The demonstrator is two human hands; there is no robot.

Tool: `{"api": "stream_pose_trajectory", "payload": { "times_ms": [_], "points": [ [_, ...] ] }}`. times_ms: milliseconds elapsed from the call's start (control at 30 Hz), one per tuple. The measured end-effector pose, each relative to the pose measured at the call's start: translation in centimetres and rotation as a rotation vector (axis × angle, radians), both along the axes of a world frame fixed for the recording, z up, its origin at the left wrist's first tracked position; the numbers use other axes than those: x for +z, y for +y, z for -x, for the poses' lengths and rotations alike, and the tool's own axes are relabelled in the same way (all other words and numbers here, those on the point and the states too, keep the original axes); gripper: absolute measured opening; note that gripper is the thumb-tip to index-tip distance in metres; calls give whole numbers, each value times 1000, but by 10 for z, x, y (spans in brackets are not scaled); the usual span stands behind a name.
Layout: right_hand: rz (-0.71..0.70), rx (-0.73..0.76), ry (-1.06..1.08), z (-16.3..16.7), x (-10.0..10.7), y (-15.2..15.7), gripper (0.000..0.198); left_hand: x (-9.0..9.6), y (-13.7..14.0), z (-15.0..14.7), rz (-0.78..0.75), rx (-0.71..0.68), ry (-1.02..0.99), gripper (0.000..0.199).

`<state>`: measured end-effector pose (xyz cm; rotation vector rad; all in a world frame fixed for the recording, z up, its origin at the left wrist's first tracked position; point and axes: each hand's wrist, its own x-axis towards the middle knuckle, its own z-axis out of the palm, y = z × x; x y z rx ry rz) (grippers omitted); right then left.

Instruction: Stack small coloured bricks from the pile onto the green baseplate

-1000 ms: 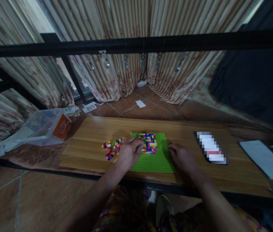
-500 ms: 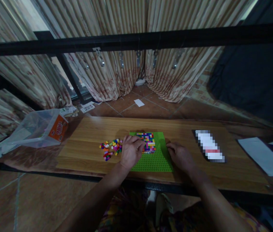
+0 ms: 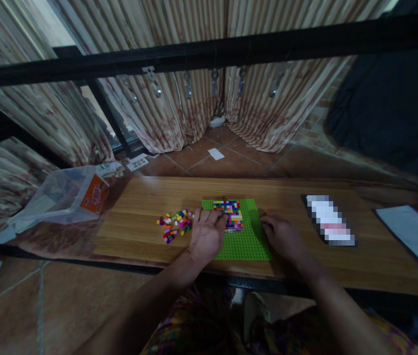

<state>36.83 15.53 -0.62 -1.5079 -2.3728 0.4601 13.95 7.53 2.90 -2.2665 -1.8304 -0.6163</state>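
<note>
A green studded baseplate [image 3: 248, 249] lies on the wooden tabletop, with a patch of multicoloured toy bricks [image 3: 235, 214] built up on its far part. My left hand [image 3: 209, 231] reaches over the plate's left edge. Its fingers are bent and closed, with the tips at the left side of the brick patch; whatever they hold is hidden. At the plate's right edge rests my right hand [image 3: 283, 236], fingers curled and pinched together close to the rim. I cannot make out anything between them. Loose small bricks [image 3: 174, 224] are scattered left of my left hand.
On the table's right side lies a phone [image 3: 330, 222] with a blurred screen. White paper [image 3: 408, 234] sits farther right. A clear plastic bin [image 3: 61, 195] with an orange label stands off the table's left end. A black metal bar [image 3: 179, 56] crosses beyond the table, before striped curtains.
The whole view has shifted a little, so the table and its things appear farther right. Both hands keep nearly the same places at the baseplate, still closed.
</note>
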Motion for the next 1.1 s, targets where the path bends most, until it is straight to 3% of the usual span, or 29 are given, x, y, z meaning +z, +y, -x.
{"api": "stream_pose_trajectory", "payload": {
  "times_ms": [167, 367, 533, 667, 800, 1100],
  "points": [
    [-19, 10, -39, -2, -4, 2, 26, -1, 0, -3, 56, -7, 59, 24],
    [-23, 45, -42, -7, -7, 2, 28, 3, -19, 0, 60, 94, -91, 39],
    [-23, 52, -45, -10, -10, 2, 29, -8, -46, 48, 39, 293, -224, 32],
    [-47, 55, -35, -9, -12, 3, 30, -18, -59, 97, 108, 467, -227, 24],
    [-60, 59, -26, -9, -13, 4, 31, -19, -61, 121, 213, 430, -155, 24],
    [-76, 58, -34, -11, -17, 5, 31, -17, -50, 126, 287, 418, -103, 20]
  ]
}}
